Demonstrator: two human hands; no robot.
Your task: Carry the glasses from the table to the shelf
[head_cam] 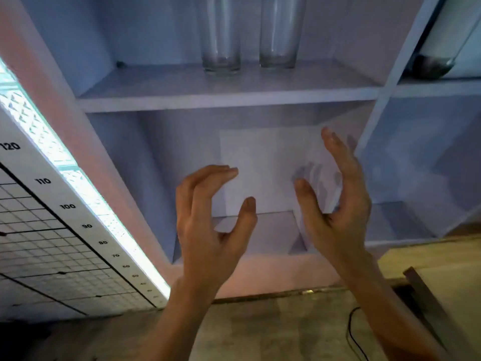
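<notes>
Left glass [221, 37] and right glass [279, 32] stand side by side on the shelf [208, 100]. Left hand [208, 230], right hand [335, 217]: fingers [216, 173] half-curled, holding nothing, near the lower compartment [260, 152].

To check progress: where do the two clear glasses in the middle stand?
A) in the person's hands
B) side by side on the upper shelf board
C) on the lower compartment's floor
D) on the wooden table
B: the left glass and the right glass stand upright on the upper shelf board.
</notes>
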